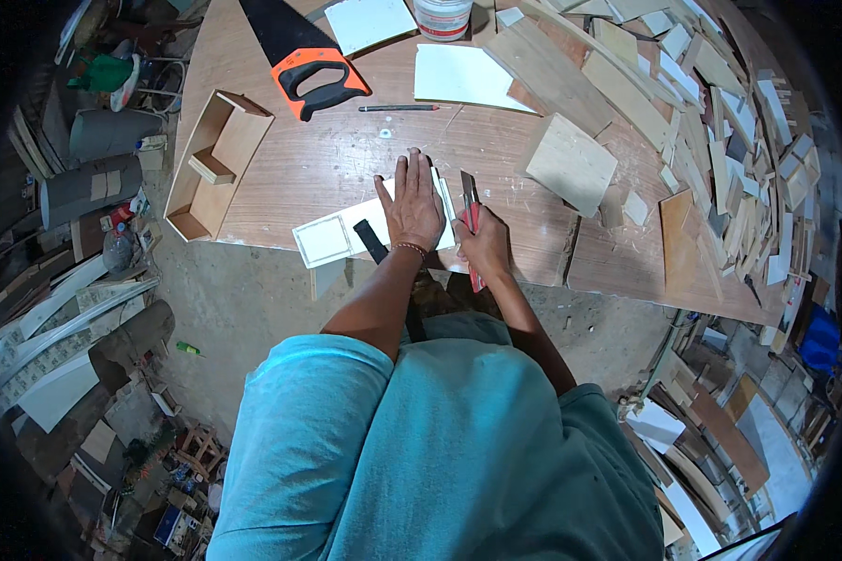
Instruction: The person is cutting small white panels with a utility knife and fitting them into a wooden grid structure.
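Note:
My left hand [413,208] lies flat with its fingers stretched out, pressing on a white board [323,241] at the table's near edge. Pencil-like lines frame the board's left end. Across the board, just left of my wrist, is a short black strip [370,240]. My right hand [483,241] is closed around a red utility knife [471,211], its blade end pointing away from me beside the board's right end. A narrow white strip [444,201] shows between my left hand and the knife. My palm hides the middle of the board.
Left on the table stands an open wooden box [239,136]. Beyond are a handsaw [320,77] with an orange and black handle, a pencil [398,107], white panels [468,77] and a bucket [442,19]. Wood offcuts [571,164] lie heaped along the right side.

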The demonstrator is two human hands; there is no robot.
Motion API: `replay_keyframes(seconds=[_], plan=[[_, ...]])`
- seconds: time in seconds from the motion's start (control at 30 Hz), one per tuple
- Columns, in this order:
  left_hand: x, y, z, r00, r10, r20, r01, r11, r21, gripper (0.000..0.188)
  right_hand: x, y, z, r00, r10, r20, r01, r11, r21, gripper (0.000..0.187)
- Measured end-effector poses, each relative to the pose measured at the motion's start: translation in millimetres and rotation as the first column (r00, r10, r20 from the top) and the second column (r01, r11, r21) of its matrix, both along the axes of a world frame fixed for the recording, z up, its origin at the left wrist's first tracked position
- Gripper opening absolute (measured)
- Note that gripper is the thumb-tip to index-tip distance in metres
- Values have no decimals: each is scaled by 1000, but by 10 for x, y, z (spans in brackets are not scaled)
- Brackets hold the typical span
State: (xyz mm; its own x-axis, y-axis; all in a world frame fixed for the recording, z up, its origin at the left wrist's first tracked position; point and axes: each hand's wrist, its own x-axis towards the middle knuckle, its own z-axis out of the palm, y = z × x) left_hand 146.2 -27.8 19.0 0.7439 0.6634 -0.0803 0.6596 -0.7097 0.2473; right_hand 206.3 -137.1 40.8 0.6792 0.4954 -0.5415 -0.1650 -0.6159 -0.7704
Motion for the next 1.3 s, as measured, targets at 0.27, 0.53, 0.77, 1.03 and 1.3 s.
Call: replay_keyframes(seconds=[0.27,0.53,0.77,1.03,1.3], plan=[[-23,7,29,1000,-13,-27,13,1000,8,55,47,-30,-34,997,35,-70,-31,997,65,20],[-174,356,-10,965,-118,233,108,993,55,45,-25,4,-192,951,195,240,-178,980,-90,31],[-80,626,181,934,70,351,-156,962,224,44,-8,-44,-141,982,60,177,-52,998,-47,24],[-563,239,243,904,-359,232,371,929,-6,71,-19,-47,22,997,-74,-5,74,996,49,16],[-403,288,334,908,-391,152,405,911,-73,97,59,50,-12,996,-70,-61,74,995,69,24]])
